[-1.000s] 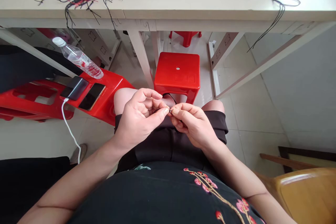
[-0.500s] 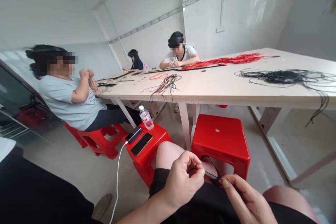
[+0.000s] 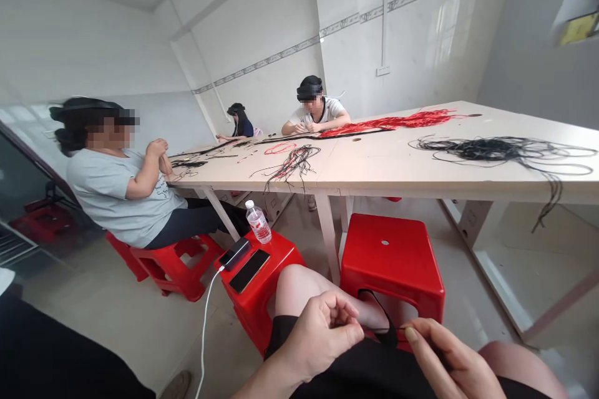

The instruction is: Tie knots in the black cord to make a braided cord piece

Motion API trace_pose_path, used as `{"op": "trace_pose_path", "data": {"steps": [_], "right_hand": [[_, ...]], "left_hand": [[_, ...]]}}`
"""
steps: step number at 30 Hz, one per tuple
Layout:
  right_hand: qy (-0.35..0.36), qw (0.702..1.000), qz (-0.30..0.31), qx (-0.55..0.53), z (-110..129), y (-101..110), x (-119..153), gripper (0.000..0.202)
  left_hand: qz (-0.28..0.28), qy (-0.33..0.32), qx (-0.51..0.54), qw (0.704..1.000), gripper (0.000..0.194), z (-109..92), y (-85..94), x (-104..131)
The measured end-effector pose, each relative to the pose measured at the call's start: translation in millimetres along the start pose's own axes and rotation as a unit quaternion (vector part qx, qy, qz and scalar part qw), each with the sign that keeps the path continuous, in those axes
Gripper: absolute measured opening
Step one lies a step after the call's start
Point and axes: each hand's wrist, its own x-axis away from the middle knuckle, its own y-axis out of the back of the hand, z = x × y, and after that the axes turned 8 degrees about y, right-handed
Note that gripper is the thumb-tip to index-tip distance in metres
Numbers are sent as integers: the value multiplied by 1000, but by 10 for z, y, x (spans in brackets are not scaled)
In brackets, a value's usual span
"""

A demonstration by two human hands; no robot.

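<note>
The work in the hands is a thin dark cord point(image 3: 403, 328), held above the lap in front of the desk point(image 3: 374, 165). The right hand point(image 3: 444, 355) has thumb and forefinger closed in a pinch on it. The left hand point(image 3: 318, 336) is loosely curled, with its thumb near the fingertips; whether it grips the cord too, I cannot tell. How much of this piece is done is hard to judge: no finished knot shows between the hands (the strand nearly vanishes against the dark clothing). Plenty of loose cord remains out, so the work looks far from used up.

Counted on the desk: one black cord pile point(image 3: 491, 149) towards the right end, its tails hanging over the front edge; one mixed red-and-black bundle point(image 3: 299, 162) at the front edge, left of that pile; one long red bundle point(image 3: 397, 121) towards the far edge; and one red loop point(image 3: 279, 148) just beyond the mixed bundle. Further black cords lie towards the left end, too tangled to count.

Three people sit around the desk. Two red stools stand nearest the knees: the front stool point(image 3: 393, 255), and the side stool point(image 3: 281, 249) bearing one bottle point(image 3: 259, 222), one phone point(image 3: 249, 271) and one dark device point(image 3: 234, 254) with a white cable point(image 3: 204, 330).
</note>
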Motion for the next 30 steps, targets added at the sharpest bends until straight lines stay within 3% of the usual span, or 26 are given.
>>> {"op": "trace_pose_path", "data": {"steps": [5, 10, 13, 15, 16, 18, 19, 20, 22, 26, 30], "right_hand": [[-30, 998, 8, 52, 62, 144, -105, 27], [-114, 985, -22, 124, -358, 424, -205, 27], [-118, 954, -108, 254, -614, 562, -159, 23], [-63, 926, -193, 318, -611, 547, -110, 20], [-37, 929, -212, 302, -547, 495, -87, 19], [-12, 975, -158, 156, -335, 316, -48, 18], [-7, 995, -77, 58, -217, 201, -34, 20], [13, 1000, 13, -22, -109, 80, -24, 24], [74, 985, 97, -119, 32, -147, -4, 39], [176, 974, 92, -107, 36, -383, 53, 66], [231, 972, 33, 15, -27, -353, 86, 71]], "left_hand": [[-32, -25, 63, 997, 21, -5, 22, -116], [-50, -12, 122, 991, 25, -54, 31, -269], [-55, -17, 130, 990, 25, -95, 8, -316], [-57, -37, 128, 989, 24, -121, -33, -327], [-58, -49, 125, 989, 24, -134, -63, -328], [-54, -66, 120, 989, 24, -161, -137, -323], [-49, -70, 118, 989, 24, -174, -178, -317], [-43, -75, 115, 990, 24, -187, -218, -307], [-39, -93, 103, 990, 23, -207, -287, -281], [-53, -135, 67, 987, 20, -227, -354, -227], [-65, -127, 67, 988, 21, -249, -393, -200]]}}
